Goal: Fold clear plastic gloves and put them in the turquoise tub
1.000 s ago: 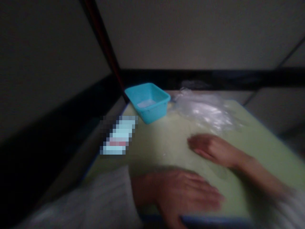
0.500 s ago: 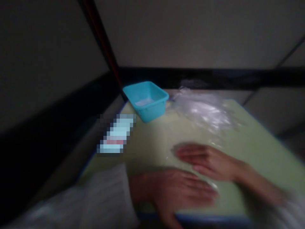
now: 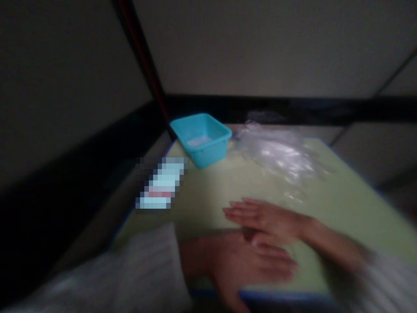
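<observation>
My left hand lies palm down near the front edge of the yellow-green table, fingers stretched out to the right. Just beyond it, my right hand rests flat with its fingers pointing left. The right thumb comes close to the back of my left hand; whether they touch I cannot tell. Neither hand grips anything visible. A thin clear sheet may lie beneath them, but the dim, blurred picture does not settle that. Behind my right hand is a loose heap of clear plastic bags.
A turquoise plastic basket with something pale on its bottom stands at the table's far left corner. A pixelated, bright phone-like rectangle lies along the left edge. Walls with a dark band rise behind and to the left.
My right hand has slid left across the table, its fingers now reaching further past my left wrist side. My left hand has stayed nearly in place. Basket and plastic heap have not moved.
</observation>
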A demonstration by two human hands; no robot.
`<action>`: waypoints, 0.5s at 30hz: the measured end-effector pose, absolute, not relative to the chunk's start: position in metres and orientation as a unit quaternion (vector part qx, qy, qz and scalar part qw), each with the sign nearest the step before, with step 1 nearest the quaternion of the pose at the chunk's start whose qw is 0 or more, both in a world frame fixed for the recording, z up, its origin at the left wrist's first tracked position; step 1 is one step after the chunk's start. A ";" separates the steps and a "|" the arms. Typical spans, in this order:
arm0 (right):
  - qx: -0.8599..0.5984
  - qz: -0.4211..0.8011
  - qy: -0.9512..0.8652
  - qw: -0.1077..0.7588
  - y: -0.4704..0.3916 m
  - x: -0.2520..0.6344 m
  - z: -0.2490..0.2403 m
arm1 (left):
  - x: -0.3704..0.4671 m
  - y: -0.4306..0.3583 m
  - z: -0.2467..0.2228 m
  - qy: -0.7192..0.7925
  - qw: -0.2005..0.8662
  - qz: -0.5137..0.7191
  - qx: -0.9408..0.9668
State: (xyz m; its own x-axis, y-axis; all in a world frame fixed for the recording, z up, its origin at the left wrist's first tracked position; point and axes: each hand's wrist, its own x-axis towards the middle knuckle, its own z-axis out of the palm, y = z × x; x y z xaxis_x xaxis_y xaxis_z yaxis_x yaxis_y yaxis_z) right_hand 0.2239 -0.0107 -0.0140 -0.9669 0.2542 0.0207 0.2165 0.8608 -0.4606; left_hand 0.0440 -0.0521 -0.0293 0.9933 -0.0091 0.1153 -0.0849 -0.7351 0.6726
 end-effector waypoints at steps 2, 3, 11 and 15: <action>-0.124 0.212 -0.969 0.031 -0.001 0.222 -0.016 | 0.044 -0.052 -0.027 -0.042 0.365 0.054 0.928; -0.128 0.202 -0.971 0.028 0.005 0.221 -0.018 | 0.045 -0.051 -0.025 -0.041 0.365 0.053 0.929; -0.159 0.164 -0.971 0.065 0.058 0.215 -0.024 | 0.045 -0.050 -0.016 -0.037 0.332 0.055 0.941; -0.180 0.178 -0.963 0.090 0.067 0.207 -0.017 | 0.045 -0.050 -0.018 -0.052 0.281 0.069 0.956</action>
State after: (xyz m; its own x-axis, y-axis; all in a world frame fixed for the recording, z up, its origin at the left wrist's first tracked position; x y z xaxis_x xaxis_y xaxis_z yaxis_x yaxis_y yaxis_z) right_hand 0.2075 0.0666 -0.0170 -0.9194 0.3778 0.1090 0.3138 0.8720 -0.3757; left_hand 0.0450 -0.0501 -0.0181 0.9851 -0.0607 0.1610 -0.1380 -0.8372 0.5293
